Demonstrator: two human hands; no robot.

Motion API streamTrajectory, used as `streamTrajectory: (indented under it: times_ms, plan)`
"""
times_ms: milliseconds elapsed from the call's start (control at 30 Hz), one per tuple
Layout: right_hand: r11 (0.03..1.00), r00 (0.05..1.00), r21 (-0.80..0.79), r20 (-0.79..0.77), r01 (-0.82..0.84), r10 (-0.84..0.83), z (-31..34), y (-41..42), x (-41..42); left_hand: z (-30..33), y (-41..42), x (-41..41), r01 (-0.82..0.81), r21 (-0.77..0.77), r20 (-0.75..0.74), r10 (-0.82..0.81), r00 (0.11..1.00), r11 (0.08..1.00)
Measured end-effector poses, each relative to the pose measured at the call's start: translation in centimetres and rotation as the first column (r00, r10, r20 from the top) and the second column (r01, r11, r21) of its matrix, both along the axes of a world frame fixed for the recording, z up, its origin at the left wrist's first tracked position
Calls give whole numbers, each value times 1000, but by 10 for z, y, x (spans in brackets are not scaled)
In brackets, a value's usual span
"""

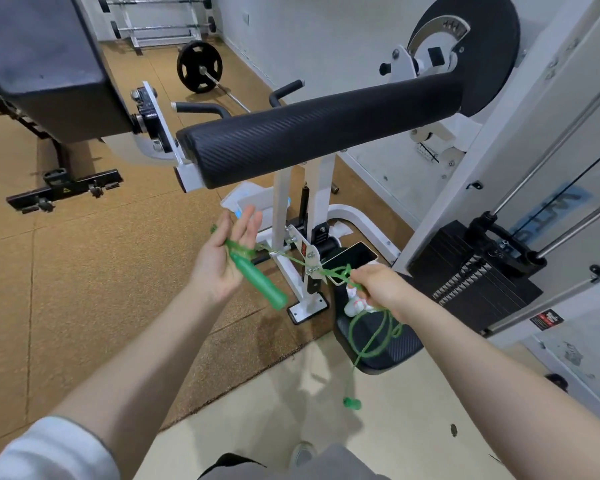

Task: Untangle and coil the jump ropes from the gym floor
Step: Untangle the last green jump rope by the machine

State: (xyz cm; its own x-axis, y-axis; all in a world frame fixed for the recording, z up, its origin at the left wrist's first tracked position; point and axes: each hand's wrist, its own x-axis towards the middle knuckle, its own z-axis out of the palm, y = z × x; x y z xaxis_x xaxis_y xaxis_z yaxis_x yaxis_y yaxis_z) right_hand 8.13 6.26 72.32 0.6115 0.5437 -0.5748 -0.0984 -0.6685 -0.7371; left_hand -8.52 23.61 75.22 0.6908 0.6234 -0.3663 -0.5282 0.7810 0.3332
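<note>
A green jump rope (293, 259) is held taut above the gym floor (84, 271), its handle (257, 278) laid across the open-fingered left hand (222, 258) while the right hand (378, 289) clamps the cord, with loose loops dangling and coiling judged barely begun.

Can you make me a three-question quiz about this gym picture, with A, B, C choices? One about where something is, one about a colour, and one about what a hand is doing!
1. Where does the free rope end hang?
A. below the right hand
B. on the black pad
C. on the barbell

2. What colour is the jump rope?
A. red
B. green
C. yellow

3. How is the left hand?
A. a fist
B. fingers straight, handle across the palm
C. flat on the floor

Answers: 1 A, it dangles under the right hand. 2 B, cord and handle are green. 3 B, the fingers point up, uncurled.
</note>
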Motion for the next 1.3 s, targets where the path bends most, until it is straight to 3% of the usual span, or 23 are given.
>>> streamTrajectory:
  times_ms: [67, 133, 200, 267, 333, 400, 500, 600, 667, 733, 800, 867, 967, 1033, 1100, 1133, 1200, 1233, 1300]
  plan:
    - [985, 984, 57, -65, -164, 167, -3, -1, -9, 3, 10, 0, -17, 115, -89, 27, 996, 993]
    - [934, 948, 232, -106, -271, 302, 1, -3, -19, -1, 19, -6, 105, 350, -367, 33, 930, 931]
    - [894, 947, 353, -57, -276, 315, 13, 1, -29, -8, 22, -17, 351, 497, -612, 33, 790, 794]
    - [860, 937, 373, 112, -348, 330, 25, 10, -37, -14, 19, -27, 572, 521, -744, 9, 668, 634]
    - [812, 888, 366, 259, -454, 380, 33, 18, -45, -17, 14, -34, 742, 491, -831, -12, 557, 457]
    - [789, 883, 405, 287, -463, 371, 42, 26, -54, -18, 7, -39, 835, 456, -870, -40, 491, 308]
    - [795, 928, 483, 249, -368, 278, 55, 39, -62, -22, 9, -43, 878, 432, -899, 27, 436, 206]
    - [830, 944, 473, 282, -295, 174, 60, 48, -64, -18, 21, -48, 890, 441, -898, 59, 437, 116]
    - [857, 936, 422, 309, -296, 171, 62, 51, -65, -17, 34, -57, 872, 455, -889, 50, 454, 180]
    - [874, 943, 383, 259, -299, 209, 61, 52, -66, -14, 47, -67, 756, 506, -847, 73, 527, 414]
    - [883, 946, 347, 185, -316, 265, 57, 53, -69, -14, 62, -75, 455, 498, -729, 72, 681, 738]
    - [873, 925, 306, 131, -379, 356, 51, 55, -75, -14, 76, -80, 98, 304, -565, 97, 819, 948]
    - [871, 926, 336, 12, -358, 377, 46, 62, -85, -19, 94, -91, -181, -69, -318, 151, 936, 981]
    - [901, 953, 349, -59, -258, 296, 44, 68, -89, -27, 103, -100, -225, -222, -187, 185, 965, 949]
    - [909, 964, 370, -106, -191, 246, 37, 71, -91, -30, 111, -112, -139, -318, -83, 118, 989, 938]
    - [905, 964, 393, -128, -165, 231, 35, 73, -94, -32, 114, -117, -50, -315, -68, 30, 997, 948]
    - [874, 958, 462, -154, -148, 244, 34, 76, -101, -34, 120, -126, 151, -196, -212, -192, 958, 969]
    - [850, 949, 504, -166, -152, 269, 35, 78, -105, -36, 121, -128, 223, -146, -314, -259, 913, 964]
    - [800, 929, 586, -209, -130, 304, 40, 82, -114, -39, 120, -131, 263, -147, -367, -299, 881, 954]
